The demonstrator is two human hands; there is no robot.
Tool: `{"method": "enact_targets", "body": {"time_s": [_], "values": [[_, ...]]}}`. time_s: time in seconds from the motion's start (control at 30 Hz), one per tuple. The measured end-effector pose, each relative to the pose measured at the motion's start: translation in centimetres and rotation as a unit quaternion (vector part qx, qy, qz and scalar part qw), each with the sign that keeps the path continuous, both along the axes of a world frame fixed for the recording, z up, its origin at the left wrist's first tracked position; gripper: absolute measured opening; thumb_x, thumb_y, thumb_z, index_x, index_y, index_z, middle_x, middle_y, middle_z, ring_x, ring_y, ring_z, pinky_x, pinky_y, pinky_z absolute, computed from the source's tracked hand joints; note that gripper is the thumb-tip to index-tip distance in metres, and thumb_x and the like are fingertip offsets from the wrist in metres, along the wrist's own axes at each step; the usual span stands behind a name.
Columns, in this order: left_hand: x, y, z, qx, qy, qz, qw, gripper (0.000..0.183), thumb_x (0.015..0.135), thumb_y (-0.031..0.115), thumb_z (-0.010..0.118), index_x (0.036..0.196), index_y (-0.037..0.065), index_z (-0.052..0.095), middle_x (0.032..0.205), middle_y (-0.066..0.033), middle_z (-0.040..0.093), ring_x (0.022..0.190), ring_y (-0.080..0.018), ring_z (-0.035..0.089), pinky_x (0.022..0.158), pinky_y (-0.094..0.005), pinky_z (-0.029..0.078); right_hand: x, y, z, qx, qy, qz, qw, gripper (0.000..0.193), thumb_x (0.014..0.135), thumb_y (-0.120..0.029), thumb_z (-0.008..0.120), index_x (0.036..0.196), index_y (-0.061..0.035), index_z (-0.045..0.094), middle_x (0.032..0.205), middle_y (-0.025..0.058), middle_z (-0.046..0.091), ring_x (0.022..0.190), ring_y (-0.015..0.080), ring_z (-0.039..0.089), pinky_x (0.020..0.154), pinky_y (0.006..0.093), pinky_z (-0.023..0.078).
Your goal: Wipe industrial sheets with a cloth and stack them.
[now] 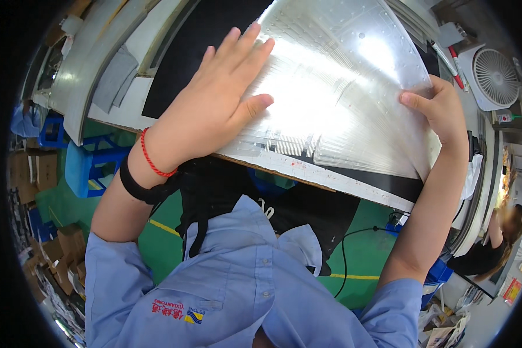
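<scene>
The left grip (217,101) is spread wide, its palm facing down over the left edge of a loose stack of clear sheets (336,104); whether it bears down or only rests lightly, I cannot tell. The right grip (446,116) appears to pinch the stack's right edge, its thumb on top and its fingers partly hidden beyond the edge. The sheets therefore lie between the two grips, on a black mat (171,81) that shows beyond the left grip and again below the right one. Nearer the body than either grip, the pale front edge of the counter (296,168) runs close to the lowest sheets.

Below and left of the right grip, the sheets fan apart instead of lying square. They look smooth, so they could slide over one another if the right pinch loosens or the left palm pushes sideways. Those nearest the front could creep over the counter's edge if dragged toward the body. A hard squeeze at the right corner could bend it, since the force falls on a small patch. Glare between the grips hides the layers there, so a misaligned sheet could go unnoticed. Two pens (453,66) just beyond the right grip could be knocked by a wide outward swing.
</scene>
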State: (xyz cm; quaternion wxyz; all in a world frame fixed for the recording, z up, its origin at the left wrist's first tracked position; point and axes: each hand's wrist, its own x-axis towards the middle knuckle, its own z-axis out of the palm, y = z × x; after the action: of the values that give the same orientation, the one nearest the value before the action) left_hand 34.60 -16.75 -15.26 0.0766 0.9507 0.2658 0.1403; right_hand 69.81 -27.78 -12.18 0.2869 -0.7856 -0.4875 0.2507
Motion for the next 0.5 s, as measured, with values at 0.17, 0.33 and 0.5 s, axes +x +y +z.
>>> {"method": "enact_targets", "body": {"time_s": [0.17, 0.33, 0.5], "values": [[0.0, -0.3, 0.2, 0.000, 0.054, -0.007, 0.998, 0.066, 0.097, 0.033, 0.051, 0.150, 0.000, 0.030, 0.156, -0.0231, 0.026, 0.146, -0.0383, 0.023, 0.118, -0.0469, 0.019, -0.8, 0.2, 0.7, -0.018, -0.021, 0.004, 1.000, 0.042, 0.067, -0.020, 0.087, 0.100, 0.0010, 0.070, 0.078, 0.0072, 0.070, 0.068, 0.0147, 0.063, 0.065, 0.0280, 0.048], [0.4, -0.5, 0.7, 0.006, 0.061, -0.004, 0.998, 0.068, 0.094, 0.033, 0.055, 0.148, -0.001, 0.032, 0.155, -0.0242, 0.027, 0.145, -0.0382, 0.025, 0.118, -0.0468, 0.021, -0.9, 0.2, 0.9, -0.030, -0.125, 0.002, 0.992, 0.060, 0.065, -0.022, 0.089, 0.114, 0.0015, 0.065, 0.093, 0.0105, 0.068, 0.085, 0.0200, 0.064, 0.075, 0.0313, 0.049], [0.4, -0.5, 0.8, -0.006, 0.065, -0.001, 0.998, 0.070, 0.092, 0.032, 0.058, 0.147, -0.003, 0.032, 0.155, -0.0252, 0.027, 0.145, -0.0382, 0.026, 0.118, -0.0468, 0.021, -1.2, 0.1, 0.7, 0.043, -0.156, 0.035, 0.986, 0.073, 0.062, -0.021, 0.089, 0.127, -0.0078, 0.060, 0.117, 0.0122, 0.059, 0.113, 0.0284, 0.055, 0.093, 0.0383, 0.047]]}}
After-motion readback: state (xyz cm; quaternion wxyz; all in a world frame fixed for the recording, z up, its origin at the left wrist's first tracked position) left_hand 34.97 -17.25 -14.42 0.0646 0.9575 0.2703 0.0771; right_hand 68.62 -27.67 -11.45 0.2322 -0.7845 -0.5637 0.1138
